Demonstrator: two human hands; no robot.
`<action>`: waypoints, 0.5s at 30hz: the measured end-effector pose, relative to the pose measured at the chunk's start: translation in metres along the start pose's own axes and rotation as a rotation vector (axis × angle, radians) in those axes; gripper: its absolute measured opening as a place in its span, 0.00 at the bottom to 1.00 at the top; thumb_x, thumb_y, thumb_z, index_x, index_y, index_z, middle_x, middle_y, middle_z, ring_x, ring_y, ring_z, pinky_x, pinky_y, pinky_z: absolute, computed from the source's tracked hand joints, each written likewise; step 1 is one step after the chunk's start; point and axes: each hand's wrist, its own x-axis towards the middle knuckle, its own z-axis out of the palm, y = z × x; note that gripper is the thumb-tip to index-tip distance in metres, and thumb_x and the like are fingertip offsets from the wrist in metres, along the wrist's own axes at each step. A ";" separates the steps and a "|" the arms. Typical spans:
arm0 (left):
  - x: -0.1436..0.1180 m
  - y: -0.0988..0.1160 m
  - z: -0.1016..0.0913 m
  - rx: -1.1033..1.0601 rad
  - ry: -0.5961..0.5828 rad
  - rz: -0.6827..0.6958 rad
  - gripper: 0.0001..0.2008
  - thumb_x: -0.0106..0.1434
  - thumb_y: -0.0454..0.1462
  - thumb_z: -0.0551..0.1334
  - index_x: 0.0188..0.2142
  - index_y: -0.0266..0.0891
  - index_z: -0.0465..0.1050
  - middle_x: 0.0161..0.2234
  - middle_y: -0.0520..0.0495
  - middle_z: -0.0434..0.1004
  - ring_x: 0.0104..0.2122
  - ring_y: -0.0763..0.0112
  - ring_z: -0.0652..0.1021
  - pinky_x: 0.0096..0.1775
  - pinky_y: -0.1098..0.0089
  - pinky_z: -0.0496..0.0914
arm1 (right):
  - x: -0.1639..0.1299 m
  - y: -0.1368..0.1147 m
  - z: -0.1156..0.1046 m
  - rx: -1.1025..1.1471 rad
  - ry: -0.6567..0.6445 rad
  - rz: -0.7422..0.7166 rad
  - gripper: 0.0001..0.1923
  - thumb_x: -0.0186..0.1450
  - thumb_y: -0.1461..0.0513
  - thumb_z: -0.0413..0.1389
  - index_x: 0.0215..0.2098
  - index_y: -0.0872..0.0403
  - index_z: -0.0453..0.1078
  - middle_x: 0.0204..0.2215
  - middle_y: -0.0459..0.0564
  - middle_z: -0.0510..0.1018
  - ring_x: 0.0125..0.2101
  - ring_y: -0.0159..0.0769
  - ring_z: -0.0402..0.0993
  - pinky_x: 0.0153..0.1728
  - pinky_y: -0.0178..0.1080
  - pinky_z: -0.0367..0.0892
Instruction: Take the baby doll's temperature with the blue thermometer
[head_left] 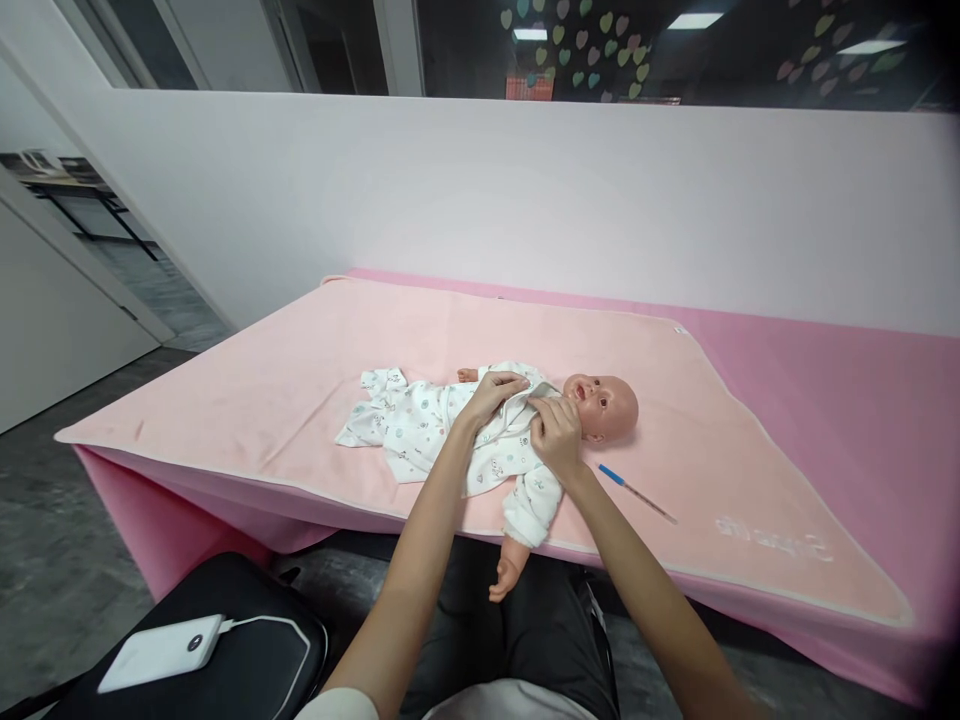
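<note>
A baby doll (604,405) lies on its back on a pale pink blanket (300,380), head to the right. It wears a white printed sleepsuit (420,425). My left hand (491,392) pinches the suit's front edge at the doll's chest. My right hand (556,435) grips the fabric close to the collar, just below the doll's chin. One doll arm (517,555) hangs over the table's front edge.
A thin thermometer with a blue tip (636,492) lies on the blanket right of my right hand. The pink table (840,400) runs along a white wall. A black bag (247,650) with a white power bank (161,652) sits at lower left.
</note>
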 end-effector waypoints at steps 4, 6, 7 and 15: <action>-0.001 0.001 0.001 0.080 -0.008 0.023 0.12 0.47 0.41 0.69 0.27 0.34 0.77 0.27 0.48 0.75 0.29 0.74 0.72 0.34 0.73 0.64 | -0.006 0.003 0.003 0.050 0.098 0.032 0.14 0.63 0.68 0.45 0.40 0.54 0.71 0.33 0.51 0.77 0.37 0.37 0.71 0.42 0.42 0.66; -0.001 0.002 0.002 0.145 -0.051 0.051 0.11 0.48 0.41 0.68 0.27 0.34 0.78 0.28 0.47 0.76 0.31 0.72 0.73 0.36 0.73 0.65 | -0.009 0.004 0.005 0.065 0.149 0.058 0.14 0.64 0.67 0.45 0.40 0.53 0.71 0.33 0.51 0.77 0.37 0.38 0.72 0.42 0.43 0.68; -0.002 0.002 0.002 0.178 -0.083 0.061 0.11 0.48 0.41 0.68 0.27 0.34 0.78 0.28 0.46 0.77 0.31 0.71 0.73 0.37 0.73 0.65 | -0.011 0.005 0.005 0.073 0.163 0.071 0.14 0.65 0.66 0.44 0.41 0.53 0.70 0.34 0.52 0.76 0.37 0.38 0.72 0.42 0.44 0.68; -0.004 0.004 0.003 0.330 -0.250 0.082 0.11 0.53 0.42 0.65 0.29 0.34 0.78 0.28 0.46 0.77 0.30 0.70 0.74 0.35 0.73 0.66 | -0.011 0.004 0.009 0.090 0.170 0.108 0.14 0.67 0.64 0.43 0.45 0.53 0.69 0.37 0.53 0.77 0.40 0.39 0.74 0.45 0.45 0.69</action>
